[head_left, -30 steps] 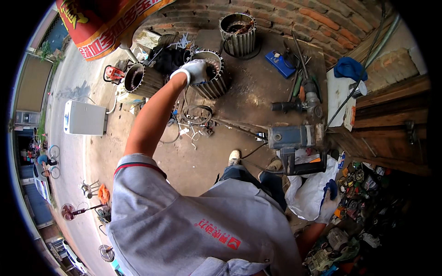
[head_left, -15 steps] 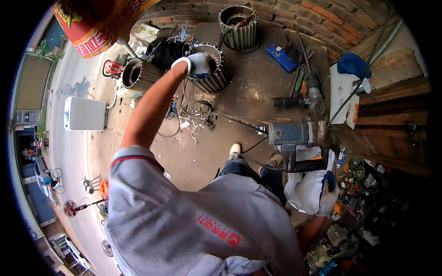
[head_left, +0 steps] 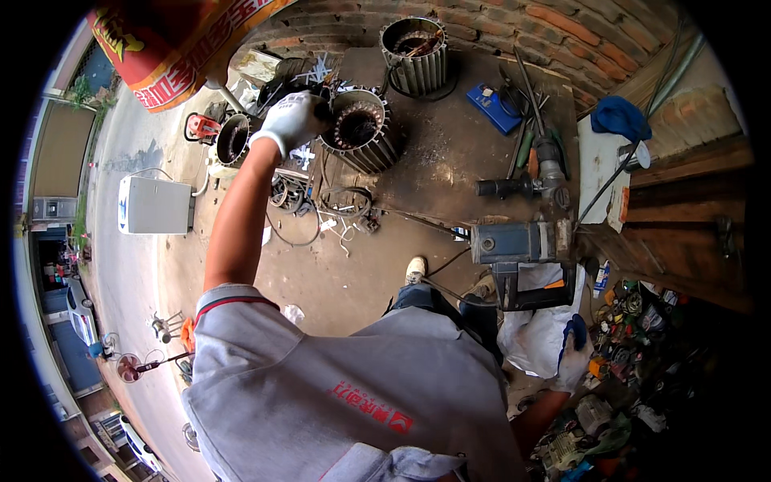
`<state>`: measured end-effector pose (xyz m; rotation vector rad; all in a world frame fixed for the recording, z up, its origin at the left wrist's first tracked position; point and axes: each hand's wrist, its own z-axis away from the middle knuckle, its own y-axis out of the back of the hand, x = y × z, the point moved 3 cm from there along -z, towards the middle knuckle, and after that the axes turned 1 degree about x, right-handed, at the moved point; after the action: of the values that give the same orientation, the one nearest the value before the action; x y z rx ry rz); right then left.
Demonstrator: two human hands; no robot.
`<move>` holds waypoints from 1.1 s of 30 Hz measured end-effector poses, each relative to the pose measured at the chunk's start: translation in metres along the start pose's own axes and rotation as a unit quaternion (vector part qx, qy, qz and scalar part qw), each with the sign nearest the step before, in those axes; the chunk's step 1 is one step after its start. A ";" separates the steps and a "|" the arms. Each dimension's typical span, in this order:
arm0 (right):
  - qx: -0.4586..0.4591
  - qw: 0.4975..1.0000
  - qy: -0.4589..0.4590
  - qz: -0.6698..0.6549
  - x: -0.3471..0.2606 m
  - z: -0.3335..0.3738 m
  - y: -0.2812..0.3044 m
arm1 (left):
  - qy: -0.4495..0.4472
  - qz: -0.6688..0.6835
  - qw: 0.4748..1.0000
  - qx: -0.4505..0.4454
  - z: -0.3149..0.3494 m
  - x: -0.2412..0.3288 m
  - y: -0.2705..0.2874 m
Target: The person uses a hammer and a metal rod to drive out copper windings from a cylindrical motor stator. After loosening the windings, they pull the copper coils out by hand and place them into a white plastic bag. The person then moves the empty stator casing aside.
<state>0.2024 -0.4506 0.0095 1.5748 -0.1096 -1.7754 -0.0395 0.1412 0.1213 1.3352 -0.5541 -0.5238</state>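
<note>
My left hand (head_left: pixel 294 120), in a white glove, is over the bench just left of a finned metal motor housing (head_left: pixel 365 153). The housing stands upright, with copper windings visible round its open top. Black material (head_left: pixel 275 87) lies behind that hand; its fingers point down and away, so whether they grip anything is hidden. At the lower right, my right hand (head_left: pixel 572 360), in a white and blue glove, closes on the edge of a white sack (head_left: pixel 532 341). A large blue-grey power drill (head_left: pixel 514 241) lies on the bench edge above the sack.
Two more motor housings stand at the back (head_left: pixel 418 68) and left (head_left: pixel 234 140). A blue case (head_left: pixel 494 108) and hand tools lie near the brick wall (head_left: pixel 554 40). Coiled cable (head_left: pixel 345 199) sits by the bench's near edge. Mixed scrap (head_left: pixel 634 337) fills the right.
My left hand has moved left, out of the middle motor housing's opening, to beside it. My right hand stays at the white sack. The view has shifted slightly.
</note>
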 end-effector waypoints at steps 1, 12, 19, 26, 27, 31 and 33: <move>0.004 1.000 0.004 0.006 0.003 0.002 0.001 | -0.050 -0.024 0.997 0.053 0.003 0.002 -0.002; -0.021 0.995 -0.011 -0.092 0.019 -0.002 -0.012 | 0.030 0.172 0.973 0.148 -0.058 -0.007 -0.016; -0.029 0.995 -0.056 -0.071 0.042 0.011 -0.006 | -0.266 -0.053 0.926 0.261 -0.020 -0.040 0.016; 0.069 0.983 -0.059 0.157 0.093 0.011 0.001 | 0.070 0.519 0.842 0.131 0.026 0.018 0.029; 0.096 0.970 -0.053 0.215 0.100 0.003 -0.003 | 0.024 0.611 0.781 0.131 0.042 0.023 0.020; 0.195 0.866 -0.137 0.439 0.105 -0.001 -0.013 | -0.191 0.606 0.772 -0.026 0.126 0.143 -0.008; 0.171 0.848 -0.206 0.458 0.138 -0.009 -0.016 | -0.221 0.590 0.750 -0.201 0.161 0.209 -0.033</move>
<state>0.2075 -0.5142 -0.1144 1.0135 -1.2310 -1.2854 0.0149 -0.1191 0.1281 0.2361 -1.4354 0.1374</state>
